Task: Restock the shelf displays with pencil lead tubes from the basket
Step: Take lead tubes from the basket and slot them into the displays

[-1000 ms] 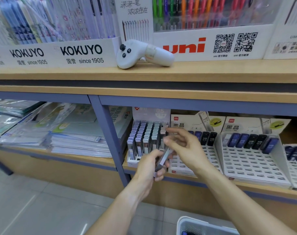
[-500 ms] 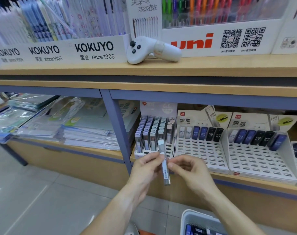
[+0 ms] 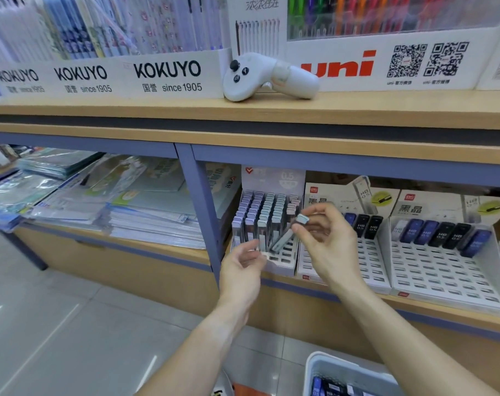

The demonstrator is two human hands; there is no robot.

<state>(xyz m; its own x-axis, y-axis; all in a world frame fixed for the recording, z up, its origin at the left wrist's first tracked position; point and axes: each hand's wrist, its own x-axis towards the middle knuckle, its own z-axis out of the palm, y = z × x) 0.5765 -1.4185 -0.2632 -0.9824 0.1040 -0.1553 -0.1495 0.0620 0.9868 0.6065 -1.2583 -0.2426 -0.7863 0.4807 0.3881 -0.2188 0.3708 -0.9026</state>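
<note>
My right hand [image 3: 326, 241] pinches the top end of a pale grey pencil lead tube [image 3: 286, 236], tilted with its lower end over the front slots of the left display tray [image 3: 280, 262]. That tray holds several upright grey and lilac tubes [image 3: 260, 215]. My left hand [image 3: 243, 264] hovers just left of the tube with loosely curled fingers and holds nothing. A white basket [image 3: 323, 367] with dark blue tubes inside shows at the bottom edge.
Two white slotted trays [image 3: 440, 270] to the right carry a back row of blue and black HB tubes. A blue shelf post [image 3: 203, 212] stands left of the trays, stacked plastic folders [image 3: 134, 212] beyond it. A white controller [image 3: 260, 77] lies on the upper shelf.
Both hands held the tube upright below the tray; now my left hand has let go and my right hand has lifted the tube up to the left tray, tilted.
</note>
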